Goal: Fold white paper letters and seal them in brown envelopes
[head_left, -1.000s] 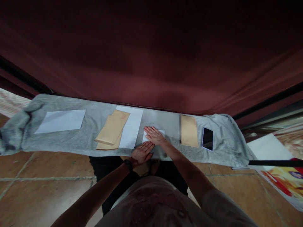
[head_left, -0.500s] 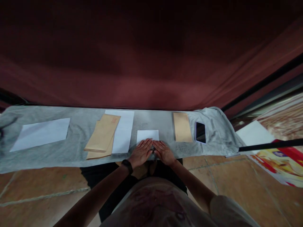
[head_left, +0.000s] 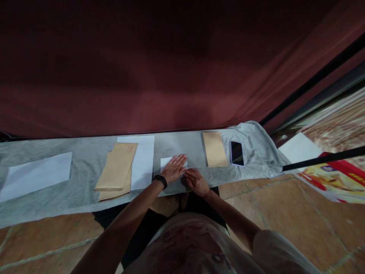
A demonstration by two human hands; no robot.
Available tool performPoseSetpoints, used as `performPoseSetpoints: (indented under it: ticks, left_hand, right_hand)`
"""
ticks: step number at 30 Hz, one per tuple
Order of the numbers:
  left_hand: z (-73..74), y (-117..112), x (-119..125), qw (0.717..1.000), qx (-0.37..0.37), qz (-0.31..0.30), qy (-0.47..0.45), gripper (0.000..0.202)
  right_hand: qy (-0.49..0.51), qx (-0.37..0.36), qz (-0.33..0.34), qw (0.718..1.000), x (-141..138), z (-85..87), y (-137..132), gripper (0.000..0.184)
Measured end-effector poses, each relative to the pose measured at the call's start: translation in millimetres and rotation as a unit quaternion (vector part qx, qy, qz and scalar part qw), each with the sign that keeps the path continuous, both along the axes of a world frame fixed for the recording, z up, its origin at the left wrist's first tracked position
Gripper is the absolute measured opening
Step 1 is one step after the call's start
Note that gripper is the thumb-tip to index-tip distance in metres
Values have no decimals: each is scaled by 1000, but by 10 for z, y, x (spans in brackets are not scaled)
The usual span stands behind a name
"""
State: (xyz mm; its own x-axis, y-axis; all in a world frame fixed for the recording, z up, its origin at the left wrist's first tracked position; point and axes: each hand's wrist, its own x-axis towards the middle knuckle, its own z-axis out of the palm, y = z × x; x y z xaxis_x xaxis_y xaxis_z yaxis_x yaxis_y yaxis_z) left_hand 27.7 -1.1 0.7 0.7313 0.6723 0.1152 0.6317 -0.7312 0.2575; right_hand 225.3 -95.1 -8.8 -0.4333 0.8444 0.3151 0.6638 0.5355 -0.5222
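Our left hand (head_left: 174,169) lies flat, with the palm down and the fingers stretched, on the small white paper (head_left: 165,161); it presses or rests on it, and it does not grasp. Our right hand (head_left: 197,183) is bent lower, with its fingertips at the near right corner of this paper, just beside the left hand. Whether these fingers pinch the edge or only touch it, we cannot tell. The paper is in front of our body, on the grey cloth (head_left: 182,142), and the left hand covers a part of it.

On our left wrist we wear a black band (head_left: 163,181). To the left of the paper we have a larger white sheet (head_left: 145,161), and over its left side lie two overlapping brown envelopes (head_left: 117,167), the upper one with a red print near its top. Farther to the left is another white sheet (head_left: 38,175). On the right side, a single brown envelope (head_left: 215,149) lies flat, and near it is a phone (head_left: 237,153) with a dark screen. Behind the cloth hangs a dark red curtain (head_left: 171,102), and below us are brown floor tiles (head_left: 288,207).
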Motion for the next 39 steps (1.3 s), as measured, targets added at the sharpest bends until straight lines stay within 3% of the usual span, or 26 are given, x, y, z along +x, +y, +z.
performPoseSetpoints:
  ticks: [6, 14, 28, 39]
  left_hand:
    - [-26, -42, 43, 1000, 2, 30, -3, 59]
    - [-41, -353, -140, 999, 11, -52, -8, 56]
    - [-68, 5, 4, 1000, 4, -19, -17, 59]
    - [-109, -77, -45, 999, 6, 34, -20, 59]
  right_hand:
    - [-14, 5, 25, 1000, 44, 45, 35, 36]
    - [-48, 21, 84, 995, 146, 56, 18, 39]
    - [-114, 23, 78, 990, 113, 17, -18, 54]
    - [-88, 16, 55, 994, 85, -5, -37, 50]
